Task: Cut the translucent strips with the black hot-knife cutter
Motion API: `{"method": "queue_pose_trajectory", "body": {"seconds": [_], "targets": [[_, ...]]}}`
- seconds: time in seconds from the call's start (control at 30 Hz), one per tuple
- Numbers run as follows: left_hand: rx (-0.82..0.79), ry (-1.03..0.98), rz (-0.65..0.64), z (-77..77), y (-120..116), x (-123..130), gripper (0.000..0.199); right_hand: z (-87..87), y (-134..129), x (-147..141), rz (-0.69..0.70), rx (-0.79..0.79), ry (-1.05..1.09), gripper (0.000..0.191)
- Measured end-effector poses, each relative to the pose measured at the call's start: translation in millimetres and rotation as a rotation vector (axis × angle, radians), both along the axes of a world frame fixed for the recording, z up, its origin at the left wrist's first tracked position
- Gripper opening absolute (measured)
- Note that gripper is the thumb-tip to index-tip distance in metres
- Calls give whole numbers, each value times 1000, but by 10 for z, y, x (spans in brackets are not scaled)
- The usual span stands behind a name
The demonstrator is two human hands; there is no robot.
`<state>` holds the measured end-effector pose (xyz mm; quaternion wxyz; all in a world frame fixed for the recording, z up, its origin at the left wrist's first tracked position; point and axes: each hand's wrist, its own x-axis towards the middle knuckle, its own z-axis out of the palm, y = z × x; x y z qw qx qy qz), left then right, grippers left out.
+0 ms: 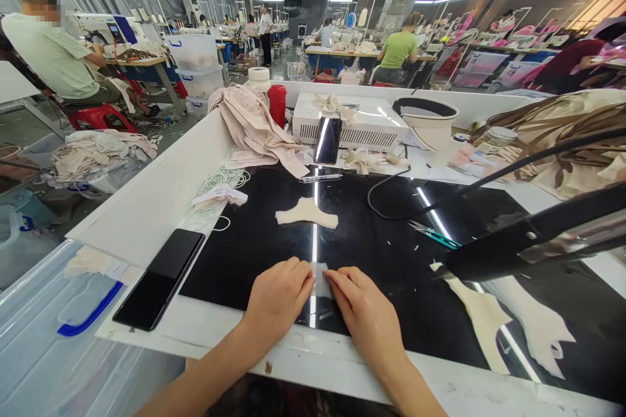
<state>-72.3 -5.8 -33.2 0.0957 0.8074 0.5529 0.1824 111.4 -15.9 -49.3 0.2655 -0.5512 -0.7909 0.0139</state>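
My left hand [281,293] is closed, its thumb and fingers pinching the left edge of a small translucent whitish piece [321,281], film or thin cloth. On the opposite edge, my right hand [366,306] pinches the same piece with thumb and forefinger. Both hands are low over the black mat [254,260], near the table's front edge. Beyond them a cream curved fabric piece [307,212] lies flat on the mat. To the right are thread snips [435,234] with teal handles and more cut pieces, one cream fabric piece [479,316] among them.
A dark machine arm [538,234] reaches in from the right. A large phone [159,279] lies at the left edge. Behind the mat stand a smaller phone [327,141], a white vented box [352,120], a red cup [277,105] and piled beige fabric [254,124].
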Motion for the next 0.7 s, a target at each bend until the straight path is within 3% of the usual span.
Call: {"method": "queue_pose_trajectory", "body": {"seconds": [0.27,0.4,0.7], "targets": [[33,31,-1,-5,1,-12,14,-2,10,-5,-2,-13,-59,37],[147,65,-13,4,-19,-2,17,-7,11,-7,6,3,-61,35],[354,-45,-274,-97,-55,85,20,9,13,-21,10,0,-53,37]]}}
